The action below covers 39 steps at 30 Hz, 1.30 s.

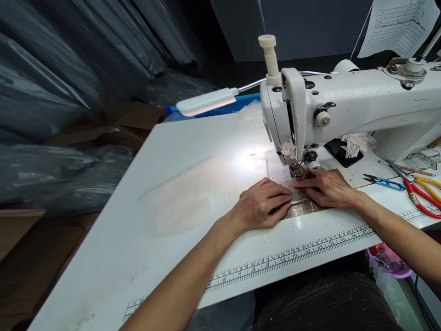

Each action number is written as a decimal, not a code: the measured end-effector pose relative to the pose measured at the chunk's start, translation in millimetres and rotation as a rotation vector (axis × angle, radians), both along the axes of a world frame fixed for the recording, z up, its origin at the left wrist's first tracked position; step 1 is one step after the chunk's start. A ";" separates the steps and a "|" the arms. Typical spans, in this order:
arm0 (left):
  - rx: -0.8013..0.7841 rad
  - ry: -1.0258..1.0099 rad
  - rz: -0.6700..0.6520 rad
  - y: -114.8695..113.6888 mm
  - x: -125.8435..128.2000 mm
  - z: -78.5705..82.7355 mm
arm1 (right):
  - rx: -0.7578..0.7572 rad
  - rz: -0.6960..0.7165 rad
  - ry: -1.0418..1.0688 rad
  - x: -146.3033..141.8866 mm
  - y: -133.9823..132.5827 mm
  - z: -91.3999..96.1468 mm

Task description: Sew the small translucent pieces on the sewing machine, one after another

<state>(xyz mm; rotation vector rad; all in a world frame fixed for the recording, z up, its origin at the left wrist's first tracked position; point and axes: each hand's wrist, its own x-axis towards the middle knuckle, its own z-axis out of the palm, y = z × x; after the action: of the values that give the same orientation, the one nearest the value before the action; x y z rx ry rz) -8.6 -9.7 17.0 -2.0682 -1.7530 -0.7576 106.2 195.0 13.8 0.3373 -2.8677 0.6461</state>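
My left hand (263,204) rests on the white table (179,202) with its fingers curled, pressing down a small clear piece with pink dots (279,177) and a brown checked fabric piece (303,209). My right hand (327,187) lies flat on the same fabric, fingers stretched toward the presser foot (296,170) of the white sewing machine (344,105). Both hands sit just in front of the needle, fingertips almost touching.
A lamp (206,101) on a flexible neck lights the table. Blue thread snips (384,182) and red-handled scissors (418,193) lie to the right. A bit of lace (354,143) and a dark phone (342,152) sit by the machine. A ruler strip (292,255) runs along the table's front edge.
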 end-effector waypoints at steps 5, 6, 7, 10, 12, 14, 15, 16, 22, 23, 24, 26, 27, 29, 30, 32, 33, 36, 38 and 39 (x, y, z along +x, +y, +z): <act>-0.032 0.013 0.019 -2.1 0.7 5.0 | 0.029 0.031 0.033 1.0 -0.6 -0.5; -0.051 0.009 0.012 -1.8 0.0 7.4 | 0.039 0.028 0.036 1.4 -0.8 -0.5; -0.078 -0.002 0.000 -1.0 -1.2 10.1 | 0.049 0.024 0.036 1.9 -1.0 -0.5; -0.187 -0.068 -0.059 2.9 -6.9 17.0 | 0.072 0.012 0.043 2.8 -1.4 0.1; -0.230 -0.125 -0.094 5.4 -11.1 18.5 | 0.089 0.016 0.053 3.1 -1.5 1.0; -0.226 -0.178 -0.105 6.4 -14.0 16.9 | 0.105 0.023 0.062 3.1 -2.0 2.4; -0.215 -0.199 -0.100 6.3 -14.8 15.3 | 0.114 0.026 0.063 3.0 -2.3 3.1; -0.203 -0.213 -0.094 5.9 -15.1 13.6 | 0.126 0.029 0.062 2.9 -2.7 3.9; -0.177 -0.176 -0.057 1.6 -15.1 6.5 | 0.233 -0.011 0.030 -1.1 -6.7 6.7; -0.181 -0.168 -0.044 1.3 -15.6 6.2 | 0.245 -0.023 0.021 -2.1 -7.6 6.9; -0.185 -0.164 -0.031 1.2 -16.1 6.0 | 0.254 -0.034 0.008 -2.9 -8.3 7.1; -0.187 -0.167 -0.010 1.2 -17.4 5.7 | 0.252 -0.049 -0.010 -3.6 -9.4 7.0; -0.187 -0.169 -0.003 1.2 -18.1 5.5 | 0.237 -0.051 -0.015 -3.3 -9.5 6.6; -0.184 -0.168 0.007 1.2 -19.0 5.1 | 0.184 -0.038 -0.011 -1.7 -9.0 5.1; -0.183 -0.166 0.010 1.2 -19.4 4.8 | 0.153 -0.025 -0.004 -0.6 -8.5 4.0; -0.178 -0.161 0.015 1.2 -19.7 4.1 | 0.103 0.000 0.002 1.3 -7.3 1.7; -0.175 -0.160 0.017 1.2 -19.7 3.6 | 0.091 0.007 0.001 1.9 -6.8 0.7; -0.170 -0.158 0.026 1.2 -20.0 2.3 | 0.085 0.007 -0.004 2.4 -6.4 -0.7; -0.170 -0.158 0.035 1.1 -20.5 1.6 | 0.088 0.015 0.004 2.4 -7.0 0.3; -0.171 -0.155 0.039 1.1 -20.9 1.2 | 0.088 0.020 0.009 2.5 -7.6 1.2</act>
<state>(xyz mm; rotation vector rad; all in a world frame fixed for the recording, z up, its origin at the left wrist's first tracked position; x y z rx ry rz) -29.5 -8.6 18.2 -2.1263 -2.0005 -0.8003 108.7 187.5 15.1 0.3808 -2.8930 0.5218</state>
